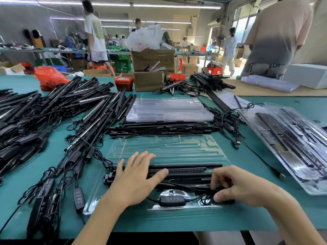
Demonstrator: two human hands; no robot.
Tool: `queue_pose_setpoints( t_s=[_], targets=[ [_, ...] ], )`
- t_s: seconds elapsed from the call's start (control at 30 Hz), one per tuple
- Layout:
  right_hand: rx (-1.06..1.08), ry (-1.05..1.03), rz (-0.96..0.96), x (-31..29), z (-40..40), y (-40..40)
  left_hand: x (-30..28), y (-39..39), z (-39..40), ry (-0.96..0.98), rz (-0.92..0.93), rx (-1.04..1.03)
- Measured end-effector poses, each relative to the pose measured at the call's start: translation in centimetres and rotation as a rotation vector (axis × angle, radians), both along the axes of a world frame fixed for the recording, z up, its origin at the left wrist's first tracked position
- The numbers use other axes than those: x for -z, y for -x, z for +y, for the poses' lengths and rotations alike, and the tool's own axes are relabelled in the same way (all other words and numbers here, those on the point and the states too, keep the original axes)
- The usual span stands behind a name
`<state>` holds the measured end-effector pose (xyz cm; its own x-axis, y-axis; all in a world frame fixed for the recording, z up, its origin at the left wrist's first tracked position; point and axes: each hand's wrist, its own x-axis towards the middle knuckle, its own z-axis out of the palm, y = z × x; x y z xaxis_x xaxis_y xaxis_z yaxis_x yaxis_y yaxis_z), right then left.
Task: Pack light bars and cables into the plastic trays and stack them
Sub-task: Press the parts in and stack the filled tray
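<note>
Clear plastic forms the tray (169, 149) lying on the green counter (247, 214) right in front of the person. Several black bars (187, 171) already lie side by side in its near channels, and a controller (171, 200) sits in the moulded pocket at the near edge. The left hand (136, 177) rests flat on the bars with fingers spread and straight, pressing rather than grasping. The right hand (235, 186) has its fingers curled, its grip pinching the cable (206, 198) bundled at the right end of the pocket.

The step in hand looks like tucking that cable into its recess. To do it well, the left palm should keep the bars seated so they cannot spring out of their slots while the right hand coils the slack tight and pushes it fully below the rim. Any loop standing proud would likely stop the next tray from nesting flat.

Loose bars and cables lie heaped on the counter to the left (53, 110), empty trays (168, 109) are stacked beyond, and a filled tray (297, 144) lies to the right.
</note>
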<state>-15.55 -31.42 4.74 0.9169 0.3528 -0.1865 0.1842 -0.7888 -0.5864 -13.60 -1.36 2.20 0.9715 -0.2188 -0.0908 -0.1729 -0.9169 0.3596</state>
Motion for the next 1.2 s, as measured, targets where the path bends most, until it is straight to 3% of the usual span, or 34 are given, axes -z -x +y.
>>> queue_pose_setpoints(
  t_s=[0.17,0.27,0.37,0.53,0.93,1.1,1.2],
  targets=[
    [-0.011,0.002,0.015,-0.1,0.0,0.0,-2.0,-2.9,1.2,0.187,-0.105,-0.213],
    [-0.009,-0.013,0.022,0.1,-0.3,0.1,-2.3,-4.7,2.8,-0.008,-0.218,-0.366],
    [0.001,-0.048,0.029,0.3,-0.5,0.2,-2.1,-5.6,4.0,-0.16,-0.098,-0.486],
    [0.049,-0.122,0.049,0.7,-0.9,0.3,-1.7,-6.1,4.2,-0.141,-0.056,-0.566],
    [0.12,-0.077,-0.048,0.9,-0.8,0.1,-1.5,-7.2,5.9,0.376,-0.267,-0.661],
    [0.097,-0.004,-0.091,0.3,-0.4,0.1,-1.3,-7.0,5.8,0.662,-0.353,-0.593],
    [0.085,0.024,-0.095,0.0,-0.3,0.2,-0.9,-6.9,5.9,0.733,-0.358,-0.553]
  ],
)
